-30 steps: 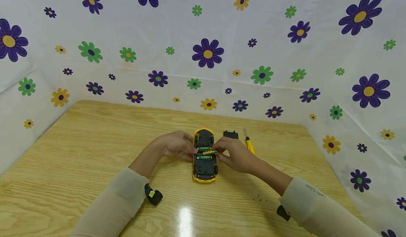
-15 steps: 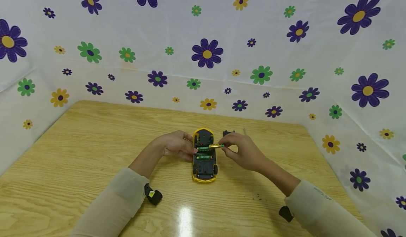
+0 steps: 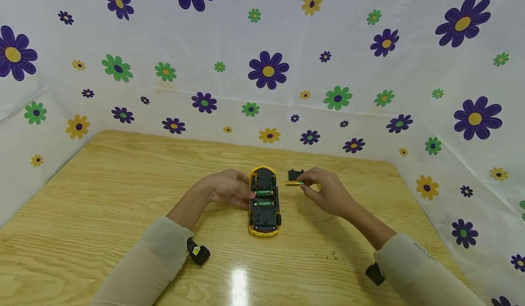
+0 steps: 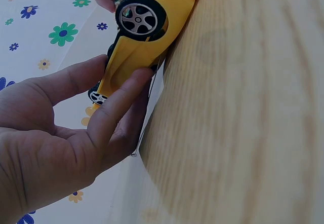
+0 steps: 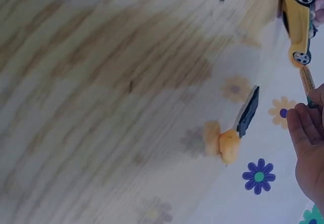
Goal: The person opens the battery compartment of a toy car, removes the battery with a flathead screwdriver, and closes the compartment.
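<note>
A yellow toy car (image 3: 264, 221) lies upside down mid-table, its black underside up. Two green batteries (image 3: 264, 203) sit in its open compartment, with a gap between them. My left hand (image 3: 225, 186) grips the car's left side; in the left wrist view its thumb and fingers (image 4: 119, 100) pinch the yellow body (image 4: 134, 57) near a wheel. My right hand (image 3: 328, 191) pinches a gold-and-green battery (image 3: 293, 183) by one end, held to the right of the car. In the right wrist view that battery (image 5: 306, 79) points toward the car's end.
Behind the right hand lies a black battery cover (image 3: 295, 174). A yellow screwdriver (image 5: 229, 145), mostly hidden by that hand in the head view, lies next to it. Small dark screws (image 3: 333, 253) are scattered at the front right. A flowered cloth (image 3: 229, 37) hangs behind the table.
My right hand has drawn the loose battery up and right, from over the compartment to beside the car. The left hand and the car have stayed in place.
</note>
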The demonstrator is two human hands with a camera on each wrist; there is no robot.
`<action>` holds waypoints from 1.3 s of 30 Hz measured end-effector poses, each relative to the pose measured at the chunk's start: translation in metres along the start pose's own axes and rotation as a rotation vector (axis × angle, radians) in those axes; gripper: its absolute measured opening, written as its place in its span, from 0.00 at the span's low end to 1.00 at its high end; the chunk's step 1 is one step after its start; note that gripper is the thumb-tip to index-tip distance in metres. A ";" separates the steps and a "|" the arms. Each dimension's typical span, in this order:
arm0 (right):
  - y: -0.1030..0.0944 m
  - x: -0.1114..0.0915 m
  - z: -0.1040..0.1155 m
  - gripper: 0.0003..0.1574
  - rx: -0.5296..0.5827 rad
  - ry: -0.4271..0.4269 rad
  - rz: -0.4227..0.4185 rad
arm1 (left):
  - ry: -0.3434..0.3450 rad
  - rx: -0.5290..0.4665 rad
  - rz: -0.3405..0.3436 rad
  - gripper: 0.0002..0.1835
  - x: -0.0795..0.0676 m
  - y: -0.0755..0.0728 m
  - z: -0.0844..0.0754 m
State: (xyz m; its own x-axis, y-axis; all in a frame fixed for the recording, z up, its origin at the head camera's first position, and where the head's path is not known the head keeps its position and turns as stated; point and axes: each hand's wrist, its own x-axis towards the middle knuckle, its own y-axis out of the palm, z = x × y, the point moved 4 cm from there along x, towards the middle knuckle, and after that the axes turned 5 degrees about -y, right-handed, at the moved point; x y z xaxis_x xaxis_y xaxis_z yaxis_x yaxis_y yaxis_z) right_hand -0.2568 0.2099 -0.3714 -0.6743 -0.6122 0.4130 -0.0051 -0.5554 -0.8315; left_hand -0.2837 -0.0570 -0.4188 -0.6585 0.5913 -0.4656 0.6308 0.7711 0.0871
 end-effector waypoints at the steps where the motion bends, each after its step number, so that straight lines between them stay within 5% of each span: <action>1: 0.000 0.000 -0.002 0.11 0.004 0.010 0.006 | -0.001 -0.001 -0.002 0.30 0.000 0.000 0.000; 13: 0.012 0.007 -0.027 0.10 -0.065 0.055 0.140 | -0.007 -0.007 -0.008 0.30 0.001 0.000 0.001; 29: 0.014 0.019 -0.026 0.10 -0.214 0.029 0.395 | -0.008 -0.004 -0.003 0.28 0.001 -0.001 0.000; 39: 0.018 0.020 -0.030 0.09 -0.262 0.031 0.442 | -0.011 -0.006 -0.004 0.29 0.000 0.001 -0.001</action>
State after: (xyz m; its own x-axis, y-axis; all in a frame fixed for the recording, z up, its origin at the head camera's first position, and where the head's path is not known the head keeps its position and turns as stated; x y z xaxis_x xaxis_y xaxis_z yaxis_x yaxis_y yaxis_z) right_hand -0.2925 0.2045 -0.3889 -0.6753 -0.7375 -0.0070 0.1031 -0.0850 -0.9910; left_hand -0.2832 -0.0564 -0.4179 -0.6564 0.5857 -0.4754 0.6259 0.7746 0.0902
